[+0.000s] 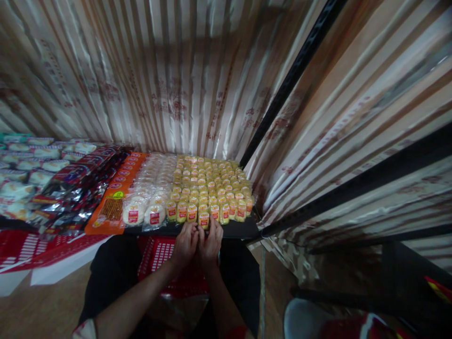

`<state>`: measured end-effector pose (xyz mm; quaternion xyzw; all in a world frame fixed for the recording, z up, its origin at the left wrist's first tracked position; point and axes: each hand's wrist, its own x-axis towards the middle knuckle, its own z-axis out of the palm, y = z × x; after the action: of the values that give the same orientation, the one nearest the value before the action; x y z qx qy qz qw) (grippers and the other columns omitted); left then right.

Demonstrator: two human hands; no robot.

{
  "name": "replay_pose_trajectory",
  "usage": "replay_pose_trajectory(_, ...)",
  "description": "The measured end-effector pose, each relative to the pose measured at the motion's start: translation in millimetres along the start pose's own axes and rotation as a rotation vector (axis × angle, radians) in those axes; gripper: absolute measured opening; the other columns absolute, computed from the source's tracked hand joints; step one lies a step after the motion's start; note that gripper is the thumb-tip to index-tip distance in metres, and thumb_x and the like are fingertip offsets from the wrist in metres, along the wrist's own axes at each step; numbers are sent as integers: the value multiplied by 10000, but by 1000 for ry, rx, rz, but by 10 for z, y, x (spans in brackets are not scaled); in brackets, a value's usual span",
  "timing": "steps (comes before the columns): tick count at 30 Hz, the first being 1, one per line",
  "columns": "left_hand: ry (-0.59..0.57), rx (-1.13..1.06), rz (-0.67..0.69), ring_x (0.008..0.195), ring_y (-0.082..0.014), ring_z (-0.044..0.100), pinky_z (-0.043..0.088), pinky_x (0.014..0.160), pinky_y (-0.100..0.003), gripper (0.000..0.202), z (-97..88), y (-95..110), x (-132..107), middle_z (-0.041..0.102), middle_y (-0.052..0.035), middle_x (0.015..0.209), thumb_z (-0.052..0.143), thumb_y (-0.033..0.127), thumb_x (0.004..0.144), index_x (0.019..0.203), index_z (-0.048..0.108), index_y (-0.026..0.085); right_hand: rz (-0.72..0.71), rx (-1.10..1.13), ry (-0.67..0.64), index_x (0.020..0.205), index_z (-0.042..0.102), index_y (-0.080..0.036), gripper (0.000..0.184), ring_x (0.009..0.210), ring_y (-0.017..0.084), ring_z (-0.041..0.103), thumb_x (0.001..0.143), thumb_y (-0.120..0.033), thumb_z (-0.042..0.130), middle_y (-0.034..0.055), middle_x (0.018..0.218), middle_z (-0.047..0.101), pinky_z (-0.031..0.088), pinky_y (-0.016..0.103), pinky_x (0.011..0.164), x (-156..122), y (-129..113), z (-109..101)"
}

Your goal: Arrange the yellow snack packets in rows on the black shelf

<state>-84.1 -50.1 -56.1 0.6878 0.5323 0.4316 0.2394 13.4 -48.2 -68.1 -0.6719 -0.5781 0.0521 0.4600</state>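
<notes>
Small yellow wrapped snack packs (212, 181) with red-and-white labels stand in tight rows at the right end of a black shelf (229, 230). At the front edge, one yellow snack pack (204, 219) sits slightly forward of its row. My left hand (185, 242) is closed, its fingertips at the lower left of that pack. Close beside it, my right hand (211, 242) pinches at the pack's lower right, the index finger reaching up along the neighbouring pack. Left of the yellow rows lie round white wrapped crackers (154, 214) in two columns.
Orange snack bags (113, 202), dark shiny bags (77, 179) and white packets (45, 153) fill the shelf leftward. A red basket (158, 256) stands between my legs. Striped sheeting (197, 84) hangs behind, with a black upright (282, 94) at right. A grey stool (303, 318) is lower right.
</notes>
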Motion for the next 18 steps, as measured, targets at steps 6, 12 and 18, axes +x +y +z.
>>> replay_pose_trajectory(6,-20,28,16,779,-156,562,480,734,-283,196,-16,9,-24,574,-49,825,342,231,883,875,531,181,-17,38,13,1283,443,-148,481,1063,249,457,888,-421,410,160,1156,507,408,415,888,-35,-28,-53)
replay_pose_trajectory(12,-203,18,-37,783,-162,570,476,735,-289,305,-37,81,-246,603,-64,838,289,251,907,851,581,183,15,120,54,1111,515,-134,307,990,213,507,899,-316,386,138,1041,551,423,389,867,-258,-30,-135)
replay_pose_trajectory(18,-373,-101,-110,1011,-202,566,433,920,-356,303,41,-165,-539,651,-92,1048,376,233,851,1006,632,184,105,71,-116,1009,564,-145,284,960,218,540,885,-266,339,126,979,596,427,391,868,-713,193,-21)
